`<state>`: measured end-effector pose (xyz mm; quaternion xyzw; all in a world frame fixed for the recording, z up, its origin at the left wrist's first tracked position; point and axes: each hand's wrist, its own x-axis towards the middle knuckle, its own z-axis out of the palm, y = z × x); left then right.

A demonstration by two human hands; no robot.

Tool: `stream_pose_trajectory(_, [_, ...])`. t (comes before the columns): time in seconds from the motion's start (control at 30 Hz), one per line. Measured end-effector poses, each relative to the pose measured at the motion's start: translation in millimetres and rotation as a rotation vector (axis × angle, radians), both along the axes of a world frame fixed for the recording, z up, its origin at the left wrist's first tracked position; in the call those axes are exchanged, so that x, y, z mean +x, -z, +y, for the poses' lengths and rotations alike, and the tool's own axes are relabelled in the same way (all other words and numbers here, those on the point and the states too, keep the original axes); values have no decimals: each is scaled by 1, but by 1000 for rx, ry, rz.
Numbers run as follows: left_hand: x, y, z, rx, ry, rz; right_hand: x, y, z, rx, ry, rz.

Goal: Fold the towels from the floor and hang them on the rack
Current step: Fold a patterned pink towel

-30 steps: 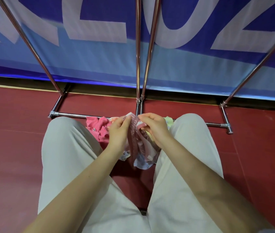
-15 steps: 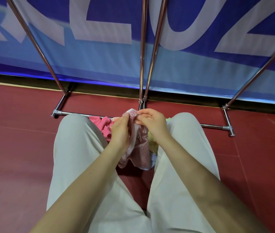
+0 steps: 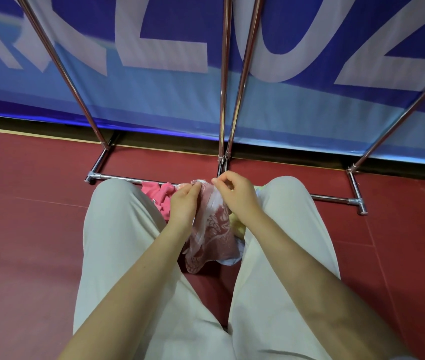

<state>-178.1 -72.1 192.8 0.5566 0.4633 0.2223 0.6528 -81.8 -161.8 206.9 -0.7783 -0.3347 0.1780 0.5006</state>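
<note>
rack (image 3: 223, 100): slanted metal poles are seen rising from a floor-level base bar just beyond the knees; no towel is seen on the part in view.
floor (image 3: 24, 229): dark red; the loose towels are heaped on it between the legs, close to the base bar.
patterned towel (image 3: 214, 229): held up off the heap, hanging limp between the knees, its top edge bunched at the hands. it is judged to be light, soft and floppy, not slippery, with no stiffness to keep a fold; it is best taken at two corners of one edge and spread taut.
pink towel (image 3: 158, 196): crumpled on the floor, just left of the held one.
yellow-green towel (image 3: 237, 224): partly hidden behind the right wrist.
left hand (image 3: 184, 203): palm down, arm reaching forward; the fingers are curled onto the top edge, gripping it.
right hand (image 3: 236, 194): wrist bent; the fingers (image 3: 217, 181) are drawn narrow, thumb to forefinger, pinching the same edge beside the left hand.
</note>
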Motion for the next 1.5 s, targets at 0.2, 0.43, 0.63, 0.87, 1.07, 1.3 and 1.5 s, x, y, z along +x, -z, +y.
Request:
stream_pose_trajectory(0.2, [1,8,-9,-241,67,-60,-1,14,2,-109,72,203])
stream_pose_trajectory(0.43, [6,-5,8,-4,18,-32,-21,9,9,-118,-135,345])
stream_pose_trajectory(0.63, [-11,-23,26,401,61,-92,-7,22,-1,-185,-216,78])
stream_pose_trajectory(0.87, [-38,-30,71,288,-358,-137,15,65,-25,-564,-335,-109])
stream_pose_trajectory(1.07, [-61,-25,88,238,-602,-120,40,98,-62,-745,-236,-17])
stream_pose_trajectory(1.3, [-50,-30,79,227,-545,-57,24,52,-48,-292,-221,185])
stream_pose_trajectory(1.5, [-25,-24,29,193,-104,-89,9,10,-48,43,-220,405])
